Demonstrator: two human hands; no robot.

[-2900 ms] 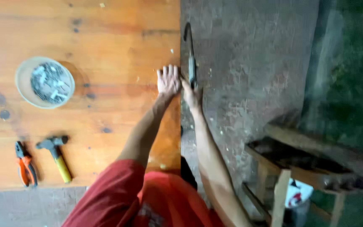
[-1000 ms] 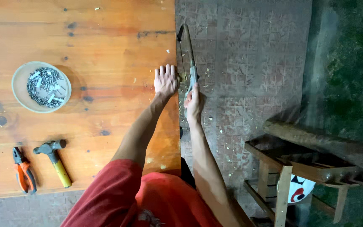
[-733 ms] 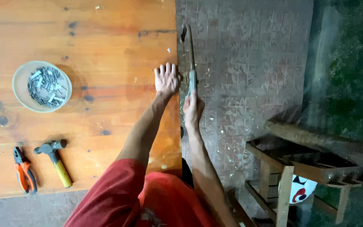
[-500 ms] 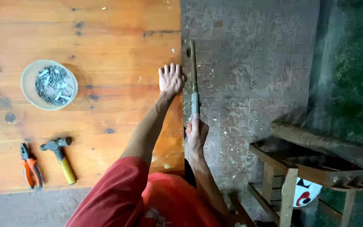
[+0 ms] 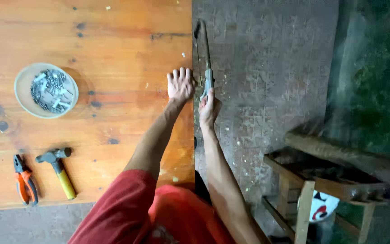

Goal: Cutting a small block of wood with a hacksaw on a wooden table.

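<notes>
My left hand [image 5: 180, 84] lies flat, fingers spread, on the orange wooden board [image 5: 91, 45] close to its right edge. My right hand [image 5: 208, 106] grips the handle of a hand saw [image 5: 205, 58] whose thin blade runs along the board's right edge, pointing away from me. The blade sits at the seam between the board and the grey tiled floor [image 5: 267, 81]. Pale sawdust flecks lie around the saw.
A round bowl of metal nails [image 5: 46, 89] stands on the board's left. A hammer with a yellow handle [image 5: 58, 171] and orange-handled pliers [image 5: 25, 184] lie near the front left. A wooden stool frame [image 5: 321, 180] stands at the right.
The saw has slid back and forth along the board's edge: my right hand drew back toward me, then pushed forward again. My left hand has stayed pressed on the board.
</notes>
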